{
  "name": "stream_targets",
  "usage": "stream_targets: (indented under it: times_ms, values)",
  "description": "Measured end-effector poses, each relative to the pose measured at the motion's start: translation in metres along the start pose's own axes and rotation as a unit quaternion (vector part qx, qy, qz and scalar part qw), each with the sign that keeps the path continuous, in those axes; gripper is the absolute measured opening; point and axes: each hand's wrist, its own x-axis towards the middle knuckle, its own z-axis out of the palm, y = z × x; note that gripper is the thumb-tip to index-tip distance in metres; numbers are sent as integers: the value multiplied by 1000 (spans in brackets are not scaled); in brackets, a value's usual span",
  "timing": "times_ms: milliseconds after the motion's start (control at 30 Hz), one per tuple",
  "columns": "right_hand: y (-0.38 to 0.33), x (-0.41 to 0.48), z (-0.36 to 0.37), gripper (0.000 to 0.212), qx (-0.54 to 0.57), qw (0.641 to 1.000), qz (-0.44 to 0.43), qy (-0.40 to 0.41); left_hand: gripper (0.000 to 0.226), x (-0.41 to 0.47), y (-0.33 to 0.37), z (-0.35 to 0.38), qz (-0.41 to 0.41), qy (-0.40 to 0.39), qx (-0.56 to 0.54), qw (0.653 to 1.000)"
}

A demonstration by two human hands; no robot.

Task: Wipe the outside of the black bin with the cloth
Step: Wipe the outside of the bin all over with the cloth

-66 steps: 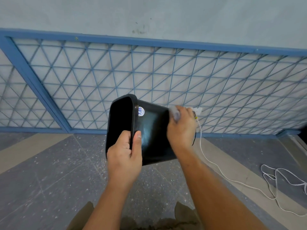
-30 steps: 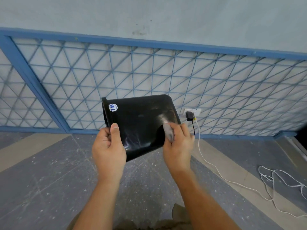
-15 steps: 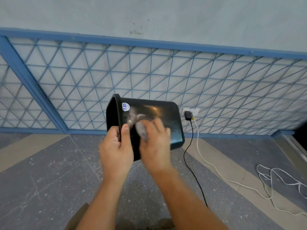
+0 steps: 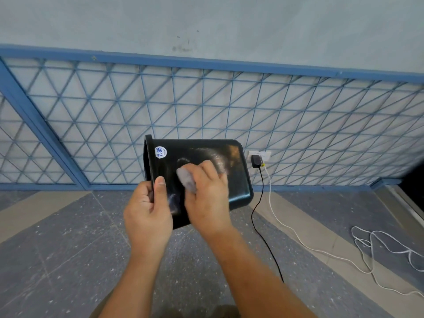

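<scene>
The black bin (image 4: pixel 202 149) is hanging in the air on its side, above the grey floor (image 4: pixel 68 260) and in front of the blue grid (image 4: pixel 206 106), with its open end pointing left. The left hand (image 4: pixel 146 216) is gripping the rim, with the thumb lying on the outside by the round sticker (image 4: pixel 161 152). The right hand (image 4: pixel 207 196) is holding the small grey cloth (image 4: pixel 187 180) in curled fingers and pressing it on the side of the bin. A second ago the cloth was rubbing down near the closed end. Now it is sitting near the rim, just beside the left thumb, so the hand is sliding along the side from the bottom to the top. The bin is also turning a little, since the open mouth was facing the person two seconds ago and now the side is facing them. Pale rub marks are showing on this side, so I think this side is getting close to done, and the hidden sides are still waiting. Behind the bin, a black charger (image 4: pixel 255 161) is sitting in a wall socket (image 4: pixel 265 154), and a black cable (image 4: pixel 259 216) and a white cable (image 4: pixel 298 237) are trailing over the floor
</scene>
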Motion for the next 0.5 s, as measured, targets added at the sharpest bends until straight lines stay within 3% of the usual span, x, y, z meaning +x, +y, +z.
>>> stream_targets:
  times_ms: [167, 367, 500]
  values:
    - [70, 8, -16, 39, -20, 982, 184, 42, 42, -2, -1, -3, 43, -20, 20, 999]
    - [19, 2, -11, 40, 48, 997, -9, -64, 37, 6, -11, 4, 78, -66, 70, 992]
    - [68, 25, -37, 26, 21, 990, 131, -46, 34, 7, -13, -3, 53, -91, 58, 993]
